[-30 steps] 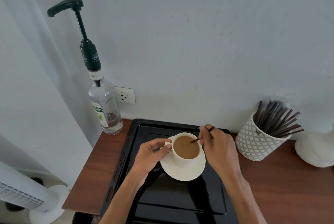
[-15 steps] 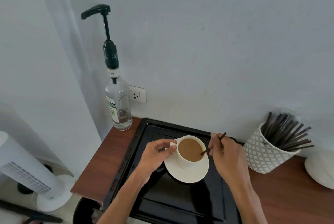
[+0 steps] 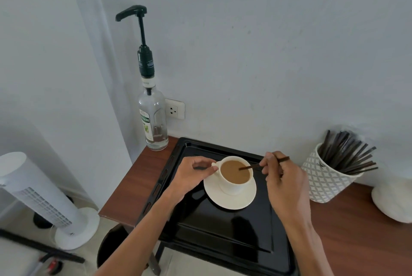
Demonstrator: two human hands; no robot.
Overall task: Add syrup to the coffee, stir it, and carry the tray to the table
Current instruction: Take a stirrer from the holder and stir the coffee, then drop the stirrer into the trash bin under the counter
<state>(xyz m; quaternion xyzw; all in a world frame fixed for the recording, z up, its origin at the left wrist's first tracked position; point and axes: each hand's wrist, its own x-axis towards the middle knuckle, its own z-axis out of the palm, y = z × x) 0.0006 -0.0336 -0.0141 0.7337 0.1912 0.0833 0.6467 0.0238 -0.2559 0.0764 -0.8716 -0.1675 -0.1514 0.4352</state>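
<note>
A white cup of milky coffee (image 3: pixel 235 174) stands on a white saucer (image 3: pixel 229 200) in a black tray (image 3: pixel 223 231) on a brown wooden counter. My left hand (image 3: pixel 192 174) pinches the cup's handle. My right hand (image 3: pixel 283 177) grips a dark stir stick (image 3: pixel 252 167) whose tip dips into the coffee. A clear syrup bottle (image 3: pixel 153 119) with a tall black pump stands at the counter's back left corner, beside the tray.
A white patterned pot of dark stir sticks (image 3: pixel 327 175) sits right of the tray. A white rounded object (image 3: pixel 392 204) lies at the far right. A wall socket (image 3: pixel 175 109) is behind the bottle. A white tower fan (image 3: pixel 38 197) stands on the floor left.
The view has shifted left and tilted, so the counter appears further right. The stick's tip has moved across the coffee surface. My left hand stays on the handle.
</note>
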